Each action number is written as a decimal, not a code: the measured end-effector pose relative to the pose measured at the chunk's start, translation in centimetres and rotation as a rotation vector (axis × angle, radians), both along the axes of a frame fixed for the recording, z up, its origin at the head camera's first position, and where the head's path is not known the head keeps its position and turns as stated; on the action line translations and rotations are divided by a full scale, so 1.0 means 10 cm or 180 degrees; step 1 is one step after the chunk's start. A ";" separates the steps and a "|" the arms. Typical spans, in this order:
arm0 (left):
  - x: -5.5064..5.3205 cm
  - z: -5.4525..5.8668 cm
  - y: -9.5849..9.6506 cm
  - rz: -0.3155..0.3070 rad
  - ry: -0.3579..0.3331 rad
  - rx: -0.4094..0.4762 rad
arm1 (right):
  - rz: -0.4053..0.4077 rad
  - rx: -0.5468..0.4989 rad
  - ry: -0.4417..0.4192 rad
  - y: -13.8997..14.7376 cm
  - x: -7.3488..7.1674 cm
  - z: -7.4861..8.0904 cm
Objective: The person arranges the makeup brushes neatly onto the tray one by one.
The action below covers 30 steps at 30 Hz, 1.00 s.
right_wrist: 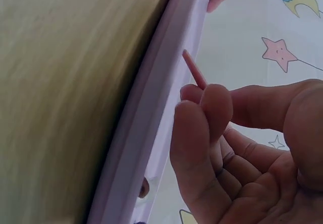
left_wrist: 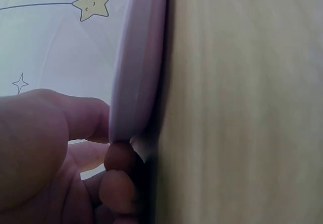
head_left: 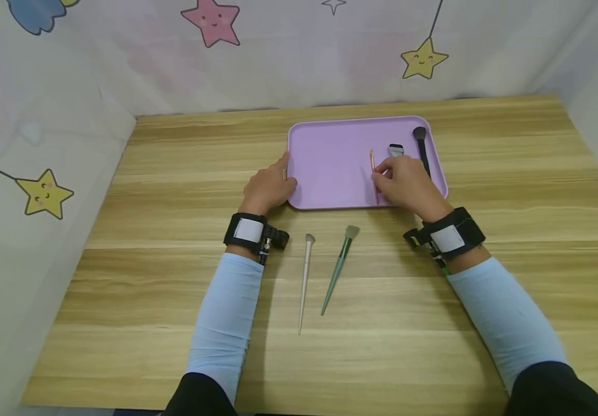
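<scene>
My right hand pinches a slim pink makeup brush between thumb and fingertips, over the right half of a purple tray. In the right wrist view the brush's thin pink end sticks out past the fingertips. My left hand grips the tray at its left edge, thumb on the rim near the front corner. The left wrist view has the tray's side wall between thumb and fingers. Beside the right hand, a black brush and a pale-handled, dark-tipped brush, partly hidden, lie in the tray.
In front of the tray, a white makeup brush and a green makeup brush lie on the wooden table, between the forearms. A white curtain printed with stars hangs behind the table's far edge.
</scene>
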<state>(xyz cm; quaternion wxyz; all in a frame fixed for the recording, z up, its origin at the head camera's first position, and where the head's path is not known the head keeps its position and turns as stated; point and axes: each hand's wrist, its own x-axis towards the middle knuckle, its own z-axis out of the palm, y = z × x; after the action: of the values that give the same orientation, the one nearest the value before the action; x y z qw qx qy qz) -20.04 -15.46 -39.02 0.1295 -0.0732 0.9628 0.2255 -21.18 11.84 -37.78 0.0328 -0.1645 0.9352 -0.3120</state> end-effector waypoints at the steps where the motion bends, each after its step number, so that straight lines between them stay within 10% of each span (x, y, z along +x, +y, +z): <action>1: 0.00 0.00 0.00 0.0002 -0.0004 0.0004 | -0.0015 0.0040 0.0037 -0.01 -0.01 -0.01; 30: 0.01 0.00 0.02 0.0036 0.0017 0.0033 | -0.0139 0.0549 0.0041 -0.12 0.05 -0.08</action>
<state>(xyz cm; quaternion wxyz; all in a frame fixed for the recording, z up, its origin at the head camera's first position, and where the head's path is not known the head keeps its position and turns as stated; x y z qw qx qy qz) -19.97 -15.30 -39.02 0.1260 -0.0774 0.9615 0.2314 -20.72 10.61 -38.57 0.0340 -0.1426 0.9621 -0.2298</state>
